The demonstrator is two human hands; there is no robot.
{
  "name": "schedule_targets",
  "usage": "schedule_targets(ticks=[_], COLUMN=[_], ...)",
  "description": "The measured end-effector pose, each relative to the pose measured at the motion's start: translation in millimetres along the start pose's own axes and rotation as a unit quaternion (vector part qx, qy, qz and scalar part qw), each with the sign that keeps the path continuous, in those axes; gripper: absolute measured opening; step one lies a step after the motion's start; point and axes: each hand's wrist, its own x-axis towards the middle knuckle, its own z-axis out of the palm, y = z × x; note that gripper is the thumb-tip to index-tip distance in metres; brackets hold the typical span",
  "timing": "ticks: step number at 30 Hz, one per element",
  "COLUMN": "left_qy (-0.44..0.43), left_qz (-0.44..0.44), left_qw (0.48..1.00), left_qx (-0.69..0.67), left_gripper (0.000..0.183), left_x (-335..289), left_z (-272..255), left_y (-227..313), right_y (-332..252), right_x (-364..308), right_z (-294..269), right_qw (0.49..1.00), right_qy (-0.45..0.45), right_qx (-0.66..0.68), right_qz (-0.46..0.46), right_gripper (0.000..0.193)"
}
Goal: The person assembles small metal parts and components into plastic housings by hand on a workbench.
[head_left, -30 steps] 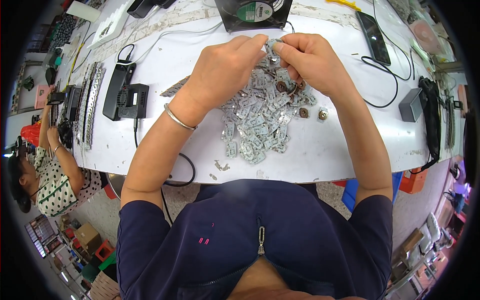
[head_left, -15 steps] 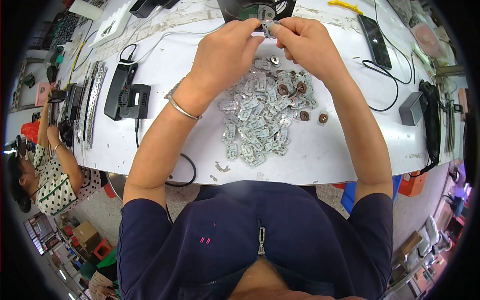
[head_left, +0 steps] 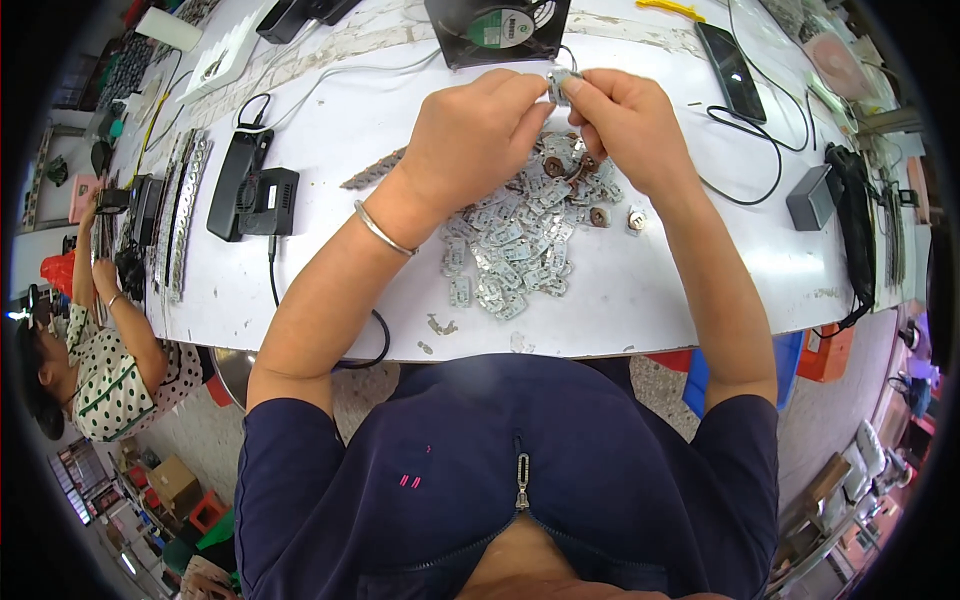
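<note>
Between both hands, above the far side of the pile, is a small pale, silvery flat part (head_left: 558, 90). My right hand (head_left: 630, 120) pinches it between thumb and fingers. The fingertips of my left hand (head_left: 475, 135) are closed on its left side, partly hidden behind the hand's own back. Below the hands lies a loose pile of similar small clear and silvery parts (head_left: 510, 245). Several brown ring-shaped pieces (head_left: 599, 216) sit among the pile's right side. A grey-brown jagged strip (head_left: 373, 169) shows on the table, partly covered by my left wrist.
A black fan (head_left: 500, 35) stands beyond my hands. Left are a black charger-like device (head_left: 265, 200) with cables and metal strips (head_left: 185, 215). On the right lie a phone (head_left: 730, 70), a cable and a grey box (head_left: 812, 198). Another person (head_left: 110, 370) works at far left.
The view has shifted, showing more of the fan. Both hands have come slightly nearer and to the right, still holding the small part. The jagged strip now shows beside my left wrist.
</note>
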Motion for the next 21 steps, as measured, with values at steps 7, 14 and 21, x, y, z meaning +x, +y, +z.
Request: schedule_targets(ticks=[7, 14, 21], left_qy=[-0.141, -0.207, -0.208], left_qz=[0.016, -0.043, -0.001], left_qw=[0.988, 0.968, 0.955], left_qx=[-0.052, -0.133, -0.21], left_gripper=[0.021, 0.049, 0.059], left_x=[-0.4, 8.8, 4.9], left_z=[-0.6, -23.1, -31.6], left_y=[19.8, 24.0, 26.6], right_y=[27.5, 15.8, 8.5], right_x=[-45.0, -48.5, -49.4], right_z=[-20.1, -17.8, -0.4], right_qw=[0.993, 0.992, 0.986], right_qy=[-0.04, -0.036, -0.103], right_qx=[-0.109, -0.051, -0.08], right_qz=[-0.025, -0.108, -0.1], right_gripper=[0.026, 0.023, 0.024])
